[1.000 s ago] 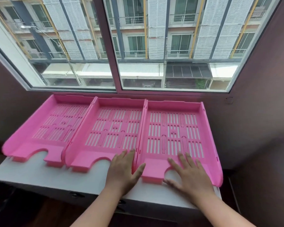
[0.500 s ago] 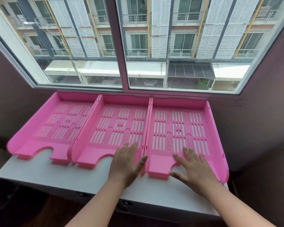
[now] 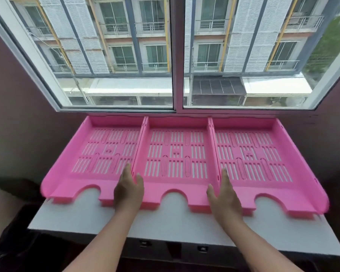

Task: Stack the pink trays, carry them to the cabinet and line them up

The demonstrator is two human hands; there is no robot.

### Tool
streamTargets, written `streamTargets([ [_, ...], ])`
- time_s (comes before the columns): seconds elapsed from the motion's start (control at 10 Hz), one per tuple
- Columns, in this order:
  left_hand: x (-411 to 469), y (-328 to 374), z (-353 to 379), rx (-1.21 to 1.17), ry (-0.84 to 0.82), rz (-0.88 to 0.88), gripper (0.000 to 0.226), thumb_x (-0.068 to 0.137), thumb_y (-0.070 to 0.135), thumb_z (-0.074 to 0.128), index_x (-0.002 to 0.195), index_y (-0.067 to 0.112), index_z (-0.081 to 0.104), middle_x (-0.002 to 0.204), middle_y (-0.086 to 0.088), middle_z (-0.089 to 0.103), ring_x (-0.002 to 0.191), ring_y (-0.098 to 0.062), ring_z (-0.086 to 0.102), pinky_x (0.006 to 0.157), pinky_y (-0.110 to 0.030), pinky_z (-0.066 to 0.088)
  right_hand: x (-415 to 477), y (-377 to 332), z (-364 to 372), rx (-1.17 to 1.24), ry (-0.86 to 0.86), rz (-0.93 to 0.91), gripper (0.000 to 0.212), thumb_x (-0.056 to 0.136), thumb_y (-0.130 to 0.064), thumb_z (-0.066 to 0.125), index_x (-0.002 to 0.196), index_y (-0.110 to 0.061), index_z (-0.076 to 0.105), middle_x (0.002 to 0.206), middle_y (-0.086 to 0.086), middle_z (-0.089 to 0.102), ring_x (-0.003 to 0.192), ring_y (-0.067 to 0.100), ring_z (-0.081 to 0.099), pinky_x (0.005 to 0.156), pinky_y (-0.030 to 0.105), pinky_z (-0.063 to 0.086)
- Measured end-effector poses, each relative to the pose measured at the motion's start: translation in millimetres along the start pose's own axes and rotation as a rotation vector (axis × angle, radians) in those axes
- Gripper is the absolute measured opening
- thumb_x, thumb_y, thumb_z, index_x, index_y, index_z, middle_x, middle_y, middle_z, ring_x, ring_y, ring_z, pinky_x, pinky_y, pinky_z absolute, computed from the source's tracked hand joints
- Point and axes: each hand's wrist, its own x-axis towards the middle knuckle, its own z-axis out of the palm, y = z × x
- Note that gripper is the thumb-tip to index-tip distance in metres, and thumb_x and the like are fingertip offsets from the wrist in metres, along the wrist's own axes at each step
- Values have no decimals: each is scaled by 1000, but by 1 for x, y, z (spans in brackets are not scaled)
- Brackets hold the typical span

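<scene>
Three pink slotted trays stand side by side on the white cabinet top [image 3: 165, 222] under the window: the left tray [image 3: 98, 150], the middle tray [image 3: 177, 150] and the right tray [image 3: 253, 152], their walls touching. My left hand [image 3: 129, 189] straddles the wall between the left and middle trays, fingers in the left tray, thumb in the middle one. In the same way my right hand [image 3: 224, 197] straddles the wall between the middle and right trays, thumb on the middle tray's side. The fingers of both are stretched out, not clenched.
A large window [image 3: 175, 55] rises right behind the trays. Dark walls close in on both sides. The cabinet front shows two small drawer catches [image 3: 143, 243]. A dark soft object [image 3: 12, 242] lies low on the left.
Both hands shifted left, from the right tray's front to either side of the middle tray. The view moved so all three trays sit centred.
</scene>
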Motion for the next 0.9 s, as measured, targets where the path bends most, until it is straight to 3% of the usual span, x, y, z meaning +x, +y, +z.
streamTargets([
  [0.1, 7, -6, -2, -48, -24, 34, 54, 103, 20, 42, 154, 10, 27, 151, -16, 45, 131, -34, 53, 101, -39, 48, 4, -4, 15, -81, 147, 29, 65, 102, -19, 46, 159, -18, 15, 140, 18, 58, 64, 21, 68, 41, 27, 50],
  [0.2, 7, -9, -3, -77, -23, 75, 54, 103, 18, 42, 155, 9, 26, 149, -17, 48, 130, -34, 54, 99, -38, 49, 5, -8, 20, -105, 178, 42, 60, 103, -16, 45, 158, -14, 20, 135, 19, 62, 45, 7, 49, 35, 16, 33],
  [0.3, 8, -10, -4, -82, -19, 87, 54, 103, 18, 42, 154, 8, 27, 148, -17, 49, 129, -34, 55, 99, -39, 50, 4, -10, 21, -101, 195, 48, 58, 103, -15, 43, 157, -14, 21, 129, 20, 65, 48, 8, 49, 37, 18, 35],
  [0.5, 7, -11, -7, -98, -51, 100, 54, 104, 18, 39, 155, 10, 25, 150, -17, 46, 131, -35, 52, 101, -40, 48, 5, -8, 18, -44, 161, 73, 61, 104, -16, 42, 159, -19, 14, 143, 16, 56, 52, 8, 52, 40, 18, 37],
  [0.7, 7, -10, -6, -80, -70, 84, 54, 105, 20, 38, 155, 9, 23, 152, -17, 43, 135, -36, 48, 104, -43, 46, 4, -11, 14, -34, 135, 73, 62, 105, -17, 40, 159, -21, 10, 148, 14, 51, 64, 20, 64, 51, 30, 53],
  [0.8, 12, -9, -10, -84, -132, 89, 56, 104, 26, 38, 155, 9, 23, 156, -16, 36, 142, -34, 39, 110, -46, 39, -1, -18, 3, -26, 31, 50, 67, 105, -23, 41, 160, -21, 3, 160, 9, 33, 104, 28, 67, 74, 32, 53],
  [0.9, -3, -22, -24, 31, -64, 138, 59, 100, 43, 41, 149, 11, 34, 148, -14, 47, 135, -32, 46, 104, -50, 44, -10, -15, -8, -96, -25, -10, 83, 99, -36, 53, 159, -23, -2, 164, 5, 27, 141, 30, 42, 107, 44, 42],
])
